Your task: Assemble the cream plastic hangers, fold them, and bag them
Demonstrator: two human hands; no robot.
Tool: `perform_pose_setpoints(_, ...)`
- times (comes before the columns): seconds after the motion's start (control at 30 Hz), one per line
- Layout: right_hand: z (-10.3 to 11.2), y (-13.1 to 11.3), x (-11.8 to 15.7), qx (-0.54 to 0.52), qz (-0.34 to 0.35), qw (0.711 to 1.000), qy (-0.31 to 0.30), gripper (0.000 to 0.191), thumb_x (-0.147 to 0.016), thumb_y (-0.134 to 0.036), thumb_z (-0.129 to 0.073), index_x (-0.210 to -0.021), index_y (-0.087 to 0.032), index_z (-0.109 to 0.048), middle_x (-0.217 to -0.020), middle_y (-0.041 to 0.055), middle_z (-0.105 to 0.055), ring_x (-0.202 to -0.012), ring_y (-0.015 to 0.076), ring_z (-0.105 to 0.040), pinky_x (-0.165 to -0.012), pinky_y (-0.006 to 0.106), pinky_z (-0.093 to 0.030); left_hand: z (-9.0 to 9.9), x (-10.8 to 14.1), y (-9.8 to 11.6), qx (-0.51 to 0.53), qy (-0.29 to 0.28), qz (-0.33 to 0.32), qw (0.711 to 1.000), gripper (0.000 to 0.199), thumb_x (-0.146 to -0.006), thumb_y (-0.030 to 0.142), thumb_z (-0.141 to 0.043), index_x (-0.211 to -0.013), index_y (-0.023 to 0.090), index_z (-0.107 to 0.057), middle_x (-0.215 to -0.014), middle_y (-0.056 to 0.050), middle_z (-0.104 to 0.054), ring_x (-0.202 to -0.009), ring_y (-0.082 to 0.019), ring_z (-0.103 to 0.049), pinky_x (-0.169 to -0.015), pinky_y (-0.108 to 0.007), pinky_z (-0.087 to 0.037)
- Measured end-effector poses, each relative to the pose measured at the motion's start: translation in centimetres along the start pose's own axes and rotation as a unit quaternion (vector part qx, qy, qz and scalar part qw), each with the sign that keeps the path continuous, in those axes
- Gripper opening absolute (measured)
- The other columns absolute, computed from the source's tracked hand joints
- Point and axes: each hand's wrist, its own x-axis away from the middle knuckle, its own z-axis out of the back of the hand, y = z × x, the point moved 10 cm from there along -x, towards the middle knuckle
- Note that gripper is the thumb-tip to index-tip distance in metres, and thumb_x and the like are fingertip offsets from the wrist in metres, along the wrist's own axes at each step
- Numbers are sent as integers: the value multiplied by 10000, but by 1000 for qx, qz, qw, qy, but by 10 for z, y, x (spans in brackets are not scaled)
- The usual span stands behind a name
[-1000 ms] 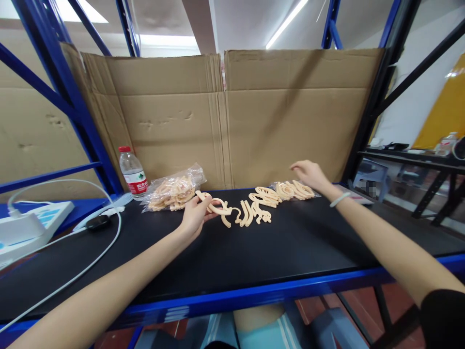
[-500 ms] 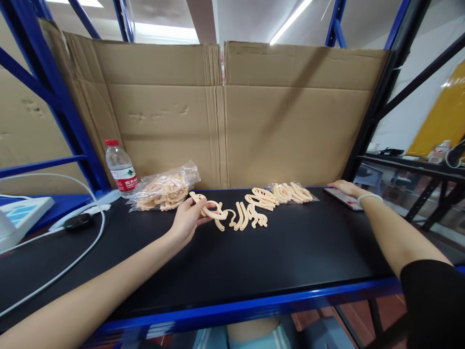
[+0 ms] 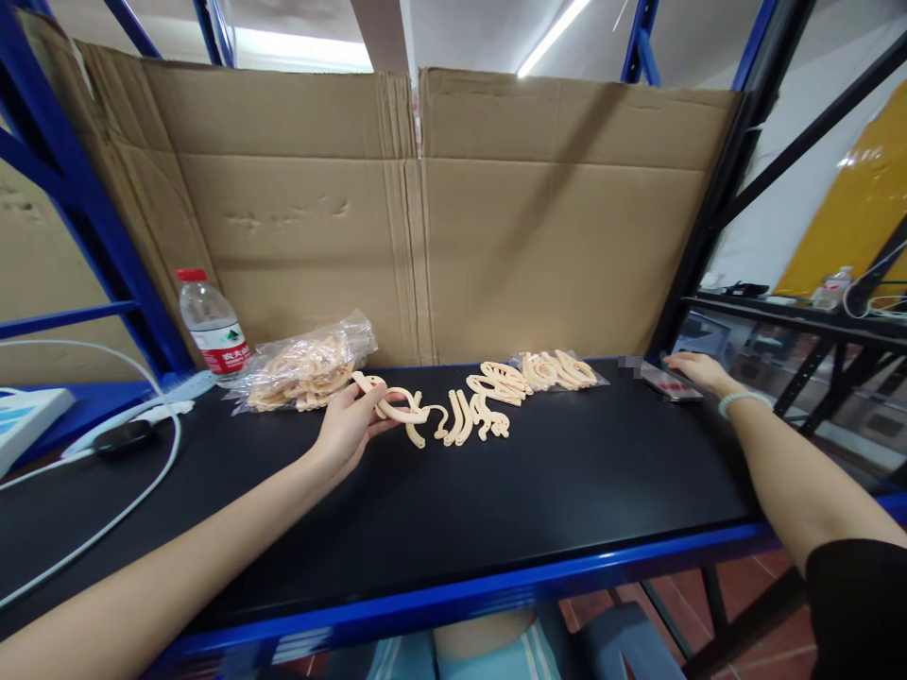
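Note:
My left hand (image 3: 352,416) is closed around a curved, pale wooden piece (image 3: 397,412), holding it just above the black tabletop. Part of what it grips is hidden by my fingers. Beside it lie an S-shaped wooden piece (image 3: 440,422), two long curved strips (image 3: 458,418) and small scrolled pieces (image 3: 492,420). Oval slotted pieces (image 3: 500,382) rest slightly farther back. Far to the right, my right hand (image 3: 700,371) has its fingers at the edge of a flat tablet (image 3: 670,383), which looks tilted. The fingertips there are small and partly hidden.
A clear bag of wooden pieces (image 3: 304,368) lies back left, next to a water bottle (image 3: 213,326). Another bag (image 3: 559,370) sits back right. A white cable (image 3: 166,472) loops over the left side. Cardboard (image 3: 312,246) walls the back.
My right hand has shifted to the right, and the tablet has moved and tilted with it. The left hand still holds its piece almost in place; the view has turned slightly right.

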Motion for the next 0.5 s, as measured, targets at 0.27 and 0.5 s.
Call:
perform_pose_setpoints(0.27, -1, 36, 12, -80, -69, 994, -19, 75, -700, -131, -579, -732, -164, -639, -808, 112, -671, -669, 181, -589, -701, 296, -461, -1, 2, 2, 5, 1, -4, 1000, 55, -833, 171, -574, -790, 155, -545, -735, -40, -710, -622, -157, -691, -619, -276, -550)
perform_pose_setpoints(0.5, 6, 16, 19, -62, -3, 998, 7, 103, -677, -173, -651, -778, -158, -665, -672, 89, -670, -581, 182, -592, -609, 289, -458, -2, 1, 3, 3, -9, -18, 1000, 91, -803, 215, -620, -793, 152, -555, -776, -56, -717, -635, -169, -696, -661, -315, -557)
